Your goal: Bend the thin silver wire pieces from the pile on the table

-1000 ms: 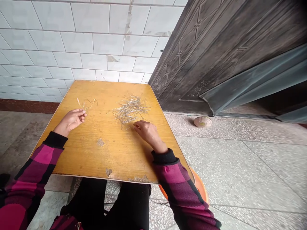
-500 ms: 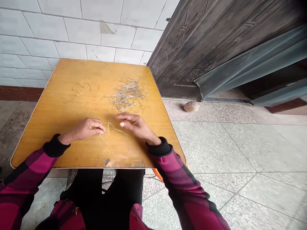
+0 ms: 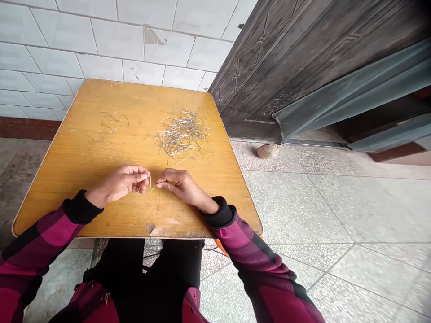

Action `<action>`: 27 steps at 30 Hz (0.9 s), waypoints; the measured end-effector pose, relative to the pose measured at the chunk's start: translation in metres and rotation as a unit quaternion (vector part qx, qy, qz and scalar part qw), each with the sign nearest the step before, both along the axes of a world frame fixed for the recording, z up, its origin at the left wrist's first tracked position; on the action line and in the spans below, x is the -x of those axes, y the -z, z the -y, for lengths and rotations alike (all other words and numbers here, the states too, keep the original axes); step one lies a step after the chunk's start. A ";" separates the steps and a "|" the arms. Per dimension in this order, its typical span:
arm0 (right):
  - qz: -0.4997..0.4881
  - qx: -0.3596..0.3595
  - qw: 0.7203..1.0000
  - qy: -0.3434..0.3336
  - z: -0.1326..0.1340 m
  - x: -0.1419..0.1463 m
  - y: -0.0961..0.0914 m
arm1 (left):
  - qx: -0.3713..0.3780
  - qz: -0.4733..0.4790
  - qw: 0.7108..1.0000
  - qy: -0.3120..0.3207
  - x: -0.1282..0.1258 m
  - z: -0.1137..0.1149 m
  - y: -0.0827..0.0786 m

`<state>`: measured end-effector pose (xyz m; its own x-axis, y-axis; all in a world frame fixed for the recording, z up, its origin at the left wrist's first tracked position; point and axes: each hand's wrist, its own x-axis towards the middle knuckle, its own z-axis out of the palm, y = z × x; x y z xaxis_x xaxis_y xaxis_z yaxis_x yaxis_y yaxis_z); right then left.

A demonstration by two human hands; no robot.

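Yellow tabletop (image 3: 81,157), bent wire (image 3: 150,184), partly hidden by fingers (image 3: 138,177)

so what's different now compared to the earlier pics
The left hand moved from beside the small pile rightward and nearer the person, and holds a bent wire. The right hand moved left and nearer from the edge of the big pile, and now pinches that wire too. Both piles and the ball stayed in place.
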<state>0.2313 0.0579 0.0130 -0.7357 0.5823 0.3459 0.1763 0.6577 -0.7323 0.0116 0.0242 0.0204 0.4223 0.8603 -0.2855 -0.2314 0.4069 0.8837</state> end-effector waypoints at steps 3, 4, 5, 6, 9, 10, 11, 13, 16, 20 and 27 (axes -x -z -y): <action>0.023 -0.018 0.999 -0.014 0.005 0.005 0.001 | 0.001 0.004 1.000 -0.030 -0.005 0.002 0.002; 0.029 -0.034 0.999 -0.004 0.007 0.008 0.002 | -0.001 0.008 0.999 -0.046 -0.008 0.003 0.003; 0.035 -0.053 0.998 0.016 0.010 0.011 0.003 | 0.000 0.013 0.998 -0.062 -0.010 0.004 0.003; 0.045 -0.073 0.996 0.040 0.013 0.014 0.005 | 0.004 0.017 0.997 -0.075 -0.012 0.005 0.004; 0.078 -0.110 0.986 0.095 0.020 0.020 0.007 | 0.019 0.021 0.995 -0.093 -0.014 0.007 0.004; 0.087 -0.113 0.985 0.101 0.022 0.020 0.007 | 0.018 0.016 0.995 -0.093 -0.014 0.007 0.004; 0.094 -0.115 0.984 0.101 0.022 0.020 0.006 | 0.016 0.008 0.996 -0.089 -0.013 0.007 0.004; 0.101 -0.123 0.982 0.100 0.022 0.019 0.004 | 0.009 -0.011 0.997 -0.073 -0.010 0.006 0.004; 0.105 -0.157 0.978 0.092 0.019 0.015 0.000 | 0.003 -0.032 0.999 -0.041 -0.005 0.005 0.002; 0.098 -0.185 0.977 0.046 0.014 0.009 -0.004 | 0.004 -0.050 0.999 -0.001 -0.001 0.005 0.000; 0.108 -0.196 0.974 0.027 0.008 0.002 -0.007 | 0.010 -0.028 0.998 0.051 0.006 0.005 -0.004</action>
